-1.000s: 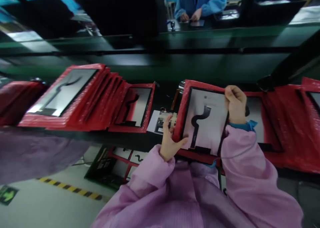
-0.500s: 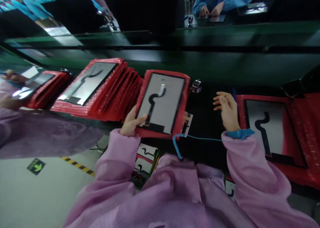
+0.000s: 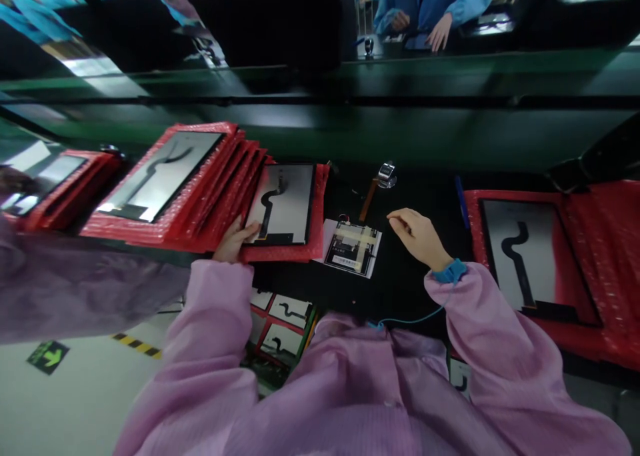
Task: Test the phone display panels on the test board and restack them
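Display panel (image 3: 295, 206) on red bubble wrap (image 3: 319, 209) sits left of the circuit board (image 3: 351, 248), seemingly placed but unreleased: left hand (image 3: 233, 241) clamps its edge; right hand (image 3: 421, 237), rightward, half-open, empty.

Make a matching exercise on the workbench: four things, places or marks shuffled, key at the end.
1. Left hand
2. Right hand
3. Taped board
4. Blue pen

A. Beside the left edge of the red wrap farther right
B. On the tabletop, between the two hands
C. Thumb over the lower left of a panel
D. Blue strap at its wrist

Pairs: 1-C, 2-D, 3-B, 4-A
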{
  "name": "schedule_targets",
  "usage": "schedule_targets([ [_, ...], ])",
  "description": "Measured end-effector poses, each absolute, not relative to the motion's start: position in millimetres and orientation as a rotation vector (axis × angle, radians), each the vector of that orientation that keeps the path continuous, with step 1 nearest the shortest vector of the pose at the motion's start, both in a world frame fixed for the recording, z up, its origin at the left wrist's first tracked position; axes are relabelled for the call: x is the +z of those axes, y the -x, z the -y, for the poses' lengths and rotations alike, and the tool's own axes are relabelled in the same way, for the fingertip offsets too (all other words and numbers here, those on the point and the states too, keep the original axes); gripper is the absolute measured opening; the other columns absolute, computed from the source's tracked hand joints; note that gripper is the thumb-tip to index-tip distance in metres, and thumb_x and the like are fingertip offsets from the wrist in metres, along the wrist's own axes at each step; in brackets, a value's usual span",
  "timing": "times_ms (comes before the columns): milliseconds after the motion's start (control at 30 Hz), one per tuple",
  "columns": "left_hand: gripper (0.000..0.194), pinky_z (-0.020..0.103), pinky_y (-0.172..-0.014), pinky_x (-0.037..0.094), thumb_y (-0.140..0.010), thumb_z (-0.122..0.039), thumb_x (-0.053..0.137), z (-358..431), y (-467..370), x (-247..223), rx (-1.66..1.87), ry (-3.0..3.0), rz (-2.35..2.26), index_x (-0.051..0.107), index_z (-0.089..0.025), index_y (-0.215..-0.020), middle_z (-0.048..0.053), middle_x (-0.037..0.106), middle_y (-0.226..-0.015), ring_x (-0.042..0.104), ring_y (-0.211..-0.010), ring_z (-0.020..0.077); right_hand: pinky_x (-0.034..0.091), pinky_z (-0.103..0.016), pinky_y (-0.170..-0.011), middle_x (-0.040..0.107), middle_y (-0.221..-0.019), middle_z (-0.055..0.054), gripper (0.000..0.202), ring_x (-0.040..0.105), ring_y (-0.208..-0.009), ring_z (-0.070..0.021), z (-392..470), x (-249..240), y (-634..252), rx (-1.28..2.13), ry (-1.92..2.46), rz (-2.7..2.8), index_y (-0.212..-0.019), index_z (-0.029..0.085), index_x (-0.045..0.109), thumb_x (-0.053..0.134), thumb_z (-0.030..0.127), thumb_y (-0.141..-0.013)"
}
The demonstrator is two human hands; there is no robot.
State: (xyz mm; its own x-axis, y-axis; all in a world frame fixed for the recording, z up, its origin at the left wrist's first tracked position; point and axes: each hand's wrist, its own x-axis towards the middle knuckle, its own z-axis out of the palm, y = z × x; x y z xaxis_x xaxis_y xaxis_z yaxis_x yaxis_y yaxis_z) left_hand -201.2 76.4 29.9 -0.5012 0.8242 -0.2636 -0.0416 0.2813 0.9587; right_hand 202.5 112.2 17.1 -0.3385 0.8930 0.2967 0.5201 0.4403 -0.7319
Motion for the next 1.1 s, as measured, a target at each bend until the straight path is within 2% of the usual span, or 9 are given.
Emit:
schedule_targets([
  [133,0.039,0.024,-0.077,0.056,-0.063,-0.014,0.084,-91.7,215.8,20.9,1.297,-0.860,-1.881,0.068,-0.017,-0.098,0.001,0.069,-0.084,0.068,-0.081,0.0164,0.050,-0.039,-0.078,0.069,-0.095,-0.008,0.022,0.060,-0.090,-0.0232,-116.1,11.3,-203.3,0.627,1.204,2.043,-0.097,0.020,0.065,0.047,0.032,-0.099],
  [233,0.046,0.039,-0.100,0.052,-0.072,-0.023,0.080,-88.5,211.3,12.6,1.222,-1.171,-2.270,0.066,-0.017,-0.116,0.009,0.070,-0.102,0.068,-0.106,0.0264,0.051,-0.043,-0.083,0.069,-0.097,-0.009,0.021,0.059,-0.093,-0.0255,-118.4,6.6,-203.7,0.579,1.211,2.065,-0.098,0.020,0.065,0.047,0.031,-0.098],
  [300,0.047,0.052,-0.113,0.042,-0.085,-0.032,0.068,-74.1,193.6,4.1,1.138,-1.435,-2.469,0.061,-0.014,-0.128,0.020,0.064,-0.127,0.060,-0.126,0.0348,0.050,-0.046,-0.087,0.068,-0.098,-0.010,0.020,0.059,-0.095,-0.0270,-119.9,3.3,-204.3,0.541,1.212,2.082,-0.098,0.020,0.065,0.047,0.031,-0.097],
  [367,0.055,0.056,-0.121,0.030,-0.087,-0.043,0.066,-54.3,166.7,-7.7,1.075,-1.698,-2.485,0.059,-0.015,-0.133,0.024,0.051,-0.147,0.042,-0.144,0.0395,0.049,-0.049,-0.089,0.069,-0.100,-0.011,0.021,0.059,-0.097,-0.0286,-121.2,0.0,-204.7,0.512,1.212,2.098,-0.101,0.021,0.065,0.048,0.032,-0.097],
  [467,0.084,0.062,-0.121,0.026,-0.079,-0.058,0.073,-29.7,127.7,-26.1,0.872,-1.856,-2.365,0.047,-0.017,-0.148,0.026,0.034,-0.160,0.030,-0.151,0.0440,0.048,-0.052,-0.093,0.069,-0.105,-0.012,0.022,0.059,-0.101,-0.0304,-122.6,-3.9,-204.4,0.477,1.208,2.121,-0.103,0.021,0.065,0.049,0.034,-0.097],
  [600,0.082,0.066,-0.121,0.024,-0.087,-0.051,0.067,-22.4,113.4,-34.5,0.869,-1.783,-2.479,0.039,-0.010,-0.152,0.030,0.023,-0.164,0.017,-0.155,0.0467,0.047,-0.053,-0.096,0.069,-0.107,-0.013,0.026,0.059,-0.101,-0.0311,-123.7,-7.2,-202.5,0.442,1.194,2.161,-0.106,0.020,0.065,0.048,0.037,-0.097],
  [767,0.071,0.065,-0.118,0.029,-0.088,-0.036,0.064,-25.2,124.6,-32.2,0.857,-1.704,-2.559,0.043,-0.007,-0.150,0.030,0.028,-0.162,0.023,-0.153,0.0457,0.048,-0.053,-0.100,0.067,-0.118,-0.016,0.038,0.060,-0.110,-0.0322,-121.6,1.4,-214.3,0.473,1.306,2.242,-0.118,0.016,0.065,0.047,0.040,-0.095],
  [933,0.076,0.063,-0.122,0.021,-0.088,-0.045,0.064,-14.4,120.3,-38.3,0.892,-1.807,-2.501,0.042,-0.009,-0.151,0.027,0.028,-0.163,0.021,-0.154,0.0435,0.049,-0.056,-0.100,0.064,-0.130,-0.020,0.061,0.060,-0.117,-0.0395,-117.7,43.7,-227.6,0.607,1.579,2.512,-0.141,0.014,0.056,0.060,0.047,-0.090],
  [1100,0.077,0.062,-0.122,0.021,-0.090,-0.050,0.058,-11.8,123.2,-39.0,0.933,-1.795,-2.451,0.041,-0.008,-0.151,0.028,0.028,-0.161,0.022,-0.153,0.0430,0.049,-0.058,-0.101,0.058,-0.136,-0.019,0.056,0.056,-0.124,-0.0381,-156.8,57.7,-186.2,0.242,1.617,2.142,-0.149,0.017,0.047,0.054,0.031,-0.095],
])
